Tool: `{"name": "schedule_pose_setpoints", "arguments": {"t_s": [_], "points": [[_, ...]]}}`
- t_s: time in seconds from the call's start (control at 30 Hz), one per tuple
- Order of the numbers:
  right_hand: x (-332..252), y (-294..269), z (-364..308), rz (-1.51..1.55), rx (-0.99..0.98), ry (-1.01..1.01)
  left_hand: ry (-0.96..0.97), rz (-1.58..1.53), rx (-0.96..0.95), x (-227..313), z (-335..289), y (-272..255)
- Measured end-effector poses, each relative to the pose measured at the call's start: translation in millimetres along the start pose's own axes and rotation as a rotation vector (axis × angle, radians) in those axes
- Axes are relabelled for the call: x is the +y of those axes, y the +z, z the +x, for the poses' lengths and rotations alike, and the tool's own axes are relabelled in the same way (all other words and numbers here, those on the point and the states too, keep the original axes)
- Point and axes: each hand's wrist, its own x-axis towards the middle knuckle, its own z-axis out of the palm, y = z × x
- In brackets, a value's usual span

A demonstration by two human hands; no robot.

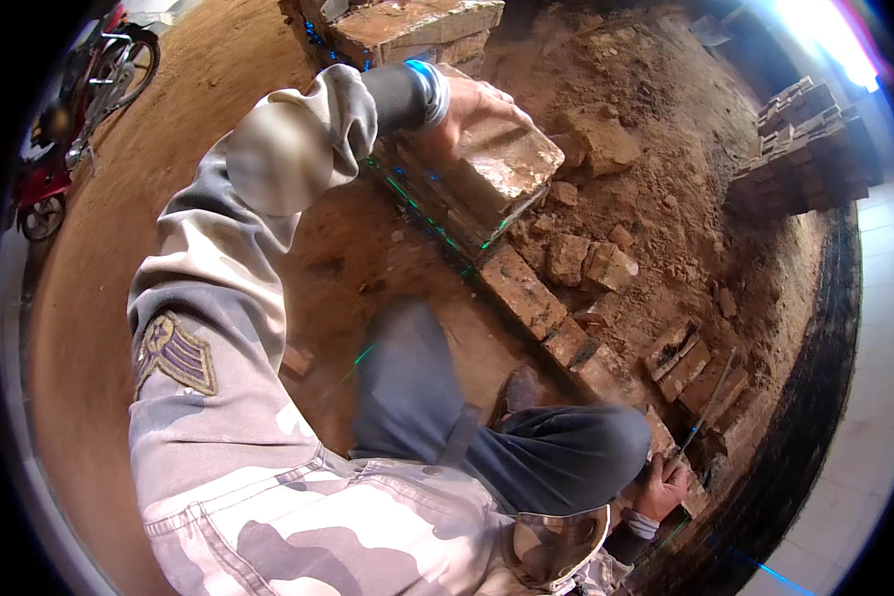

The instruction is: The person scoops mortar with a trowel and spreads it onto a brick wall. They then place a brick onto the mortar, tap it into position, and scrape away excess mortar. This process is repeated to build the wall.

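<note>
- Left fingers (494, 97) are lying over the top of the large brick block (512, 164); I cannot tell whether they are gripping it.
- Right fingers (673, 479) are grasping a thin rod-like tool (698, 424), which is slanting up beside loose bricks (680, 366).
- I'm seeing the block sitting upper middle, a low brick row (521, 288) running down-right from near its corner.
- Green light (417, 206) is tracing its lower edge; broken pieces (606, 268) are lying on dirt nearby.
</note>
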Motion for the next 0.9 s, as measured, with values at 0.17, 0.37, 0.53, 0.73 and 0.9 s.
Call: {"name": "schedule_pose_setpoints", "arguments": {"t_s": [0.17,0.37,0.53,0.73,0.9], "points": [[8.8,-2.6,2.0,-0.080,-0.024,-0.035,0.054,-0.024,0.050,0.7,-3.7,-4.9],[-30.6,8.3,16.1,-0.036,-0.018,-0.030,0.217,-0.654,0.504,53.2,-34.0,-38.0],[-30.0,33.6,31.5,0.076,-0.066,-0.017,0.386,-1.676,0.995,86.1,-46.0,11.9],[-42.9,52.1,52.9,0.024,-0.197,-0.090,0.076,-1.983,1.533,140.9,-41.7,42.3],[-44.1,79.2,96.3,0.108,-0.306,-0.188,0.578,-2.223,1.338,128.8,-48.8,24.8]]}}
